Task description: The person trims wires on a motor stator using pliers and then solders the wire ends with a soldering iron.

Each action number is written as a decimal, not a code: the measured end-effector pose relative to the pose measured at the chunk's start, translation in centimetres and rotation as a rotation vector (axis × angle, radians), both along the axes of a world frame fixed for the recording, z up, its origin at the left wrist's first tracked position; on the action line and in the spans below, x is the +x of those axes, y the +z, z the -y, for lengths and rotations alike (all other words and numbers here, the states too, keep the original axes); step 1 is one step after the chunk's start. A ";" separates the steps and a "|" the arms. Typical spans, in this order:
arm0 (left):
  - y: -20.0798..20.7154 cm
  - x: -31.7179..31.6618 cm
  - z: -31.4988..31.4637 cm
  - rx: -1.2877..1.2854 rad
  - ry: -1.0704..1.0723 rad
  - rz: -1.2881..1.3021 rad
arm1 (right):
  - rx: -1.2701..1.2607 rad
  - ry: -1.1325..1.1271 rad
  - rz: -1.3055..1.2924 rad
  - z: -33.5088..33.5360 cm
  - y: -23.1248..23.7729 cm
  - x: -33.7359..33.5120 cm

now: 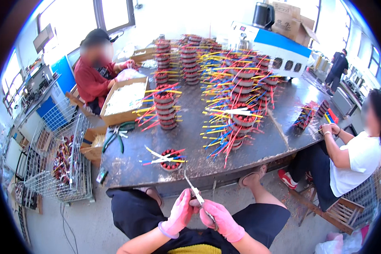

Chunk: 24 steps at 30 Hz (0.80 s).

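Both my hands, in pink gloves, meet above my lap just off the table's near edge. Between them runs a long slim metal tool, its thin tip pointing up and away, with a whitish sleeve-like piece along its middle. My left hand is closed around the middle part. My right hand is closed over the lower end, where a dark curved handle shows beneath the palm. The tool's exact kind is hard to make out. Beyond the tip lies a wound ring-shaped coil core with red, blue and yellow leads and white sleeves across it.
Stacks of similar coil cores with jutting leads crowd the dark table. Green-handled pliers lie left, near a box of white pieces. People sit at left and right. A wire cage stands on the floor.
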<state>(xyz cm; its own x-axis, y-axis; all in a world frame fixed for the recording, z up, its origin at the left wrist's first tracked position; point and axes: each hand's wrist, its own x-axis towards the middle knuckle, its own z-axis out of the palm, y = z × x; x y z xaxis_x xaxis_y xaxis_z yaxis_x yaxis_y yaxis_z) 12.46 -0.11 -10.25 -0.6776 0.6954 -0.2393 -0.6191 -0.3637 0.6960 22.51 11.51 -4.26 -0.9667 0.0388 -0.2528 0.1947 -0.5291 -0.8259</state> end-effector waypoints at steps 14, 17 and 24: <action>-0.5 0.5 -0.8 -0.009 0.097 0.075 | 0.093 0.037 0.004 -0.1 0.2 -0.2; -1.5 0.3 -0.5 0.051 0.049 0.094 | 0.105 0.041 0.019 -0.2 0.0 -0.2; -2.3 0.0 -0.3 0.002 0.038 0.107 | 0.041 0.030 0.049 0.0 -0.2 -0.6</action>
<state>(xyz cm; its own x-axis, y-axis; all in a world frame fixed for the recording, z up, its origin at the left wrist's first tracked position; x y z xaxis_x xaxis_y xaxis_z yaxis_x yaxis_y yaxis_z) 12.50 0.21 -12.58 -0.6745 0.6701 -0.3099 -0.6752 -0.3901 0.6261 21.94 11.54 -4.49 -0.9541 0.0214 -0.2987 0.2508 -0.4881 -0.8360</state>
